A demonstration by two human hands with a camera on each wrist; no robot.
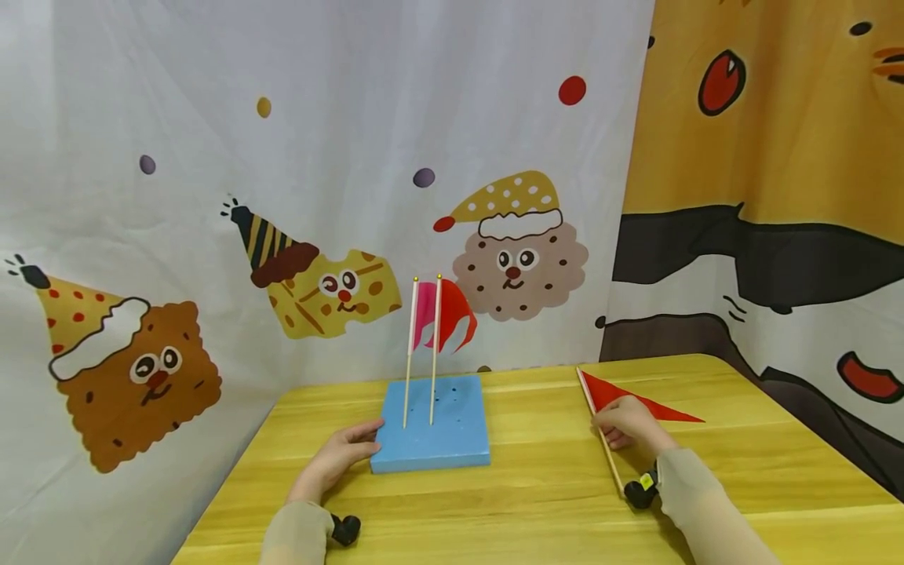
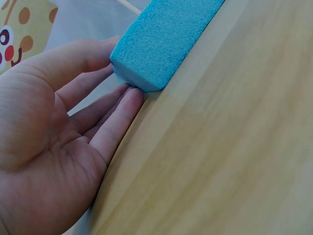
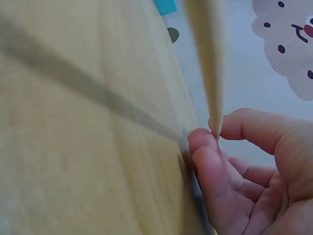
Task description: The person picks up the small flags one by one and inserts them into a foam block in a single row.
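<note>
My left hand (image 1: 337,461) rests against the left side of a blue foam block (image 1: 431,461), fingers spread and lightly bent along its edge. In the left wrist view, fingertips touch the end of the foam block (image 2: 161,44). Two thin wooden sticks with gold tips stand upright in the block, carrying a pink flag (image 1: 424,310) and a rounded red flag (image 1: 455,310). My right hand (image 1: 632,424) pinches the stick of a red triangular flag (image 1: 636,398) low over the table. The right wrist view has the wooden stick (image 3: 208,63) between thumb and fingertips.
Small holes dot the top of the block. The wood-grain table (image 1: 537,502) meets a white curtain (image 1: 353,102) with cartoon prints at its back edge. An orange, black and white curtain (image 1: 777,157) hangs at the right.
</note>
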